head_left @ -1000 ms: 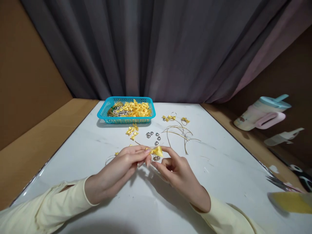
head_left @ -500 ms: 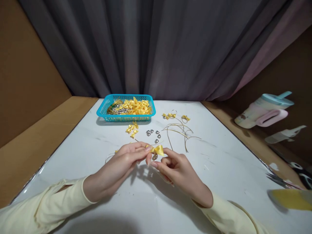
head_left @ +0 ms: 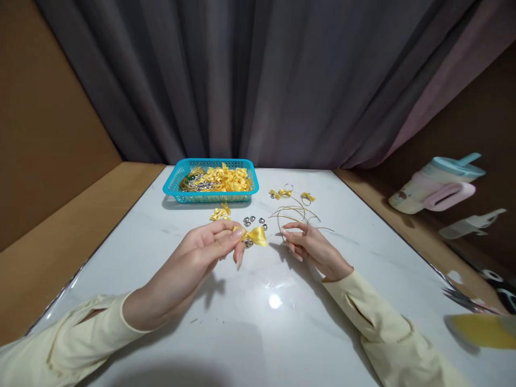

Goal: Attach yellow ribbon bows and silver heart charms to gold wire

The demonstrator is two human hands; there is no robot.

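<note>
My left hand [head_left: 201, 255] pinches a yellow satin bow [head_left: 256, 236] between thumb and forefinger. Just under the bow sits a small silver charm [head_left: 249, 243]; whether it hangs from the bow is unclear. Off to the right, my right hand [head_left: 316, 247] has thumb and forefinger pressed together at a thin gold cord [head_left: 279, 219], its other fingers curled. Beyond the hands lie several loose silver charms [head_left: 262, 220] and a few yellow bows [head_left: 220, 212], partly hidden behind my left hand.
At the back, a blue basket [head_left: 209, 199] holds many yellow bows, silver charms and gold cords. Bows with rings [head_left: 307, 198] and loose cords [head_left: 300, 209] lie back right. A tumbler [head_left: 437, 185], a white bottle [head_left: 463, 228], scissors [head_left: 463, 301] and a yellow item [head_left: 484, 330] stand or lie at right.
My right hand has left the bow and moved right and away from me, to the gold cord. My left hand still holds the bow, now slightly higher and further left.
</note>
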